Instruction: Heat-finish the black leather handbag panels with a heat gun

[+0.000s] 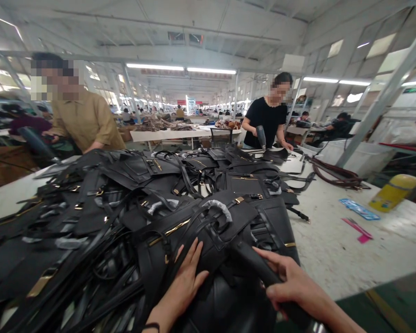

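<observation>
My left hand (184,280) lies flat, fingers stretched, on a black leather bag (213,247) in front of me. My right hand (293,282) is wrapped round the grip of a black heat gun (253,263), whose barrel points left over the bag. Close above my left fingers, the bag shows a gold zipper (169,232) and a curved handle (225,210) in clear wrapping. Piled around it are several more black bags (86,208) with straps and gold buckles. The front of the heat gun's nozzle merges with the dark leather and is hard to make out.
On the white table (329,249) at right are a yellow bottle (393,194), a blue patterned case (358,209), a pink-handled tool (358,230) and coiled brown straps (339,173). Across the table stand a co-worker in tan (85,120) and another in black (265,118) with a heat gun.
</observation>
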`<state>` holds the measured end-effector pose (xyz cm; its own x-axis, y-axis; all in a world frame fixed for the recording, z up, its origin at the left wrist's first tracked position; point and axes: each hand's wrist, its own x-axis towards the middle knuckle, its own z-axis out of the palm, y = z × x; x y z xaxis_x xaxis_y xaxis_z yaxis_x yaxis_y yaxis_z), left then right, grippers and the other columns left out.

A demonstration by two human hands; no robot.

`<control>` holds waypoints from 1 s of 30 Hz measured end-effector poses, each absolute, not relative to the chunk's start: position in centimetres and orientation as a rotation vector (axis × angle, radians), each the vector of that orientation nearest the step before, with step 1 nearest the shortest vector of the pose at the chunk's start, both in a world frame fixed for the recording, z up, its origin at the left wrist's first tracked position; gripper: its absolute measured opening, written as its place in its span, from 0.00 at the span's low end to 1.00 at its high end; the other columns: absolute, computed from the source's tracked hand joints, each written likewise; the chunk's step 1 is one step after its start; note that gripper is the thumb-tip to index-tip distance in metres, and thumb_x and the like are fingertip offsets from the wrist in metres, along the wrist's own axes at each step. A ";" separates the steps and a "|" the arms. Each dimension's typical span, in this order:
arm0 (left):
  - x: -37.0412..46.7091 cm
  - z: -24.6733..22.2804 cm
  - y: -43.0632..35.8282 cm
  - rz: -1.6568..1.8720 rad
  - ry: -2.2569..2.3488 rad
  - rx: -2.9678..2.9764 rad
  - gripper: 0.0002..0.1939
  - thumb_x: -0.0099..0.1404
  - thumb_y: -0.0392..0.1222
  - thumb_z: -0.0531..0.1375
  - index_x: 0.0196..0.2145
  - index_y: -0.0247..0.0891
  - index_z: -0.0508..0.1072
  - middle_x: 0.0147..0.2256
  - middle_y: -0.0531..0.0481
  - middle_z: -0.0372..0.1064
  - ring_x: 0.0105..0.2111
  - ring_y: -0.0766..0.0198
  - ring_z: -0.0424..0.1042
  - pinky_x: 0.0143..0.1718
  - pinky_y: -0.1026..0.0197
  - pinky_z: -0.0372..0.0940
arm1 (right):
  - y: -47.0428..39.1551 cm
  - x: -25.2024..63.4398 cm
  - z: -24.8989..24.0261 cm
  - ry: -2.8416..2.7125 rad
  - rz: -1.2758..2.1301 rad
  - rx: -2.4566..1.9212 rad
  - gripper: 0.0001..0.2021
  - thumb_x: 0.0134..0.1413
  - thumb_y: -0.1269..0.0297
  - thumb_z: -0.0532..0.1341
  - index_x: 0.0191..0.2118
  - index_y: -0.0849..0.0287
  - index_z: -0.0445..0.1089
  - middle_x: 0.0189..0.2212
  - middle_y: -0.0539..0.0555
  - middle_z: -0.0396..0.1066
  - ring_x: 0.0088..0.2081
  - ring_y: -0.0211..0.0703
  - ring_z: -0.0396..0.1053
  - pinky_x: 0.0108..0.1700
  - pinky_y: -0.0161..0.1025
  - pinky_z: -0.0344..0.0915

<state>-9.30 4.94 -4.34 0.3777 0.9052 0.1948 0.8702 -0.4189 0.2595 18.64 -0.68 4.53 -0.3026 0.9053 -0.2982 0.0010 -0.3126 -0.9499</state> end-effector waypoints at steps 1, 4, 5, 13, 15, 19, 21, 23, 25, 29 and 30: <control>-9.3 -4.4 4.9 0.476 1.613 2.503 0.32 0.61 0.45 0.49 0.59 0.49 0.38 0.61 0.53 0.38 0.59 0.53 0.38 0.57 0.40 0.32 | -0.9 18.8 4.7 -1.217 1.685 -1.229 0.40 0.35 0.77 0.58 0.58 0.55 0.46 0.28 0.48 0.68 0.17 0.33 0.64 0.15 0.28 0.62; -9.4 -4.4 4.8 0.486 1.507 2.500 0.38 0.56 0.48 0.55 0.59 0.47 0.38 0.62 0.50 0.33 0.60 0.50 0.37 0.57 0.42 0.35 | -1.1 18.8 5.1 -1.219 1.663 -1.237 0.40 0.35 0.77 0.58 0.59 0.54 0.45 0.29 0.48 0.69 0.17 0.33 0.65 0.15 0.28 0.62; -9.4 -4.4 4.8 0.491 1.481 2.502 0.41 0.54 0.49 0.57 0.59 0.47 0.39 0.62 0.50 0.31 0.60 0.48 0.36 0.57 0.42 0.36 | -0.9 18.5 5.1 -1.230 1.669 -1.245 0.40 0.35 0.77 0.59 0.58 0.55 0.46 0.28 0.48 0.69 0.17 0.33 0.65 0.15 0.28 0.62; -9.0 -4.2 4.7 0.530 1.426 2.552 0.43 0.50 0.44 0.60 0.59 0.48 0.41 0.62 0.47 0.30 0.60 0.48 0.34 0.56 0.40 0.37 | 3.7 14.6 5.5 -1.307 1.601 -1.212 0.40 0.33 0.73 0.63 0.57 0.62 0.49 0.18 0.45 0.67 0.13 0.39 0.64 0.11 0.33 0.62; -9.0 -4.2 4.5 0.568 1.435 2.568 0.40 0.52 0.42 0.59 0.59 0.48 0.42 0.62 0.46 0.32 0.60 0.50 0.36 0.56 0.40 0.39 | 3.7 14.8 6.0 -1.300 1.516 -1.205 0.39 0.35 0.72 0.62 0.58 0.59 0.48 0.18 0.44 0.66 0.14 0.37 0.64 0.13 0.32 0.62; -9.1 -4.5 4.4 0.645 1.456 2.642 0.32 0.58 0.37 0.53 0.58 0.47 0.47 0.60 0.44 0.44 0.59 0.53 0.43 0.55 0.42 0.45 | 2.1 17.0 6.6 -1.295 1.386 -1.225 0.39 0.38 0.70 0.61 0.59 0.57 0.44 0.20 0.44 0.67 0.16 0.36 0.64 0.15 0.32 0.63; -9.0 -4.6 4.5 0.689 1.442 2.701 0.28 0.59 0.34 0.51 0.57 0.46 0.52 0.57 0.44 0.51 0.58 0.54 0.47 0.55 0.43 0.49 | 1.0 18.4 6.6 -1.310 1.414 -1.262 0.40 0.37 0.72 0.61 0.59 0.58 0.45 0.22 0.46 0.68 0.16 0.36 0.64 0.15 0.32 0.63; -9.0 -4.7 4.6 0.716 1.411 2.776 0.25 0.60 0.33 0.50 0.55 0.46 0.56 0.56 0.44 0.54 0.57 0.54 0.49 0.53 0.45 0.53 | 0.0 19.4 6.6 -1.334 1.477 -1.293 0.40 0.36 0.73 0.60 0.59 0.58 0.46 0.25 0.47 0.69 0.17 0.35 0.64 0.15 0.31 0.62; -9.2 -5.1 4.7 0.704 1.371 2.874 0.24 0.60 0.32 0.49 0.54 0.44 0.57 0.56 0.44 0.55 0.57 0.54 0.49 0.52 0.49 0.56 | -0.6 19.8 7.0 -1.359 1.538 -1.321 0.40 0.35 0.75 0.59 0.59 0.57 0.47 0.25 0.47 0.69 0.16 0.33 0.63 0.16 0.29 0.61; -10.6 -7.0 4.7 0.724 1.183 3.134 0.26 0.59 0.30 0.49 0.56 0.40 0.55 0.56 0.44 0.54 0.57 0.54 0.48 0.52 0.52 0.56 | -0.1 18.9 8.5 -1.392 1.651 -1.407 0.41 0.29 0.79 0.57 0.57 0.56 0.52 0.31 0.48 0.70 0.20 0.32 0.64 0.18 0.26 0.59; -11.1 -7.6 4.6 0.744 1.129 3.194 0.26 0.59 0.31 0.49 0.56 0.40 0.55 0.56 0.44 0.54 0.57 0.54 0.48 0.53 0.51 0.53 | 0.3 18.5 8.9 -1.407 1.681 -1.433 0.41 0.27 0.79 0.57 0.56 0.56 0.54 0.34 0.49 0.70 0.24 0.35 0.66 0.21 0.26 0.61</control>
<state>-11.07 4.63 -7.55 0.7042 0.5148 0.4890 0.6523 -0.7410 -0.1593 18.47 0.31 8.86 -0.3076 0.8692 -0.3871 0.2279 -0.3277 -0.9169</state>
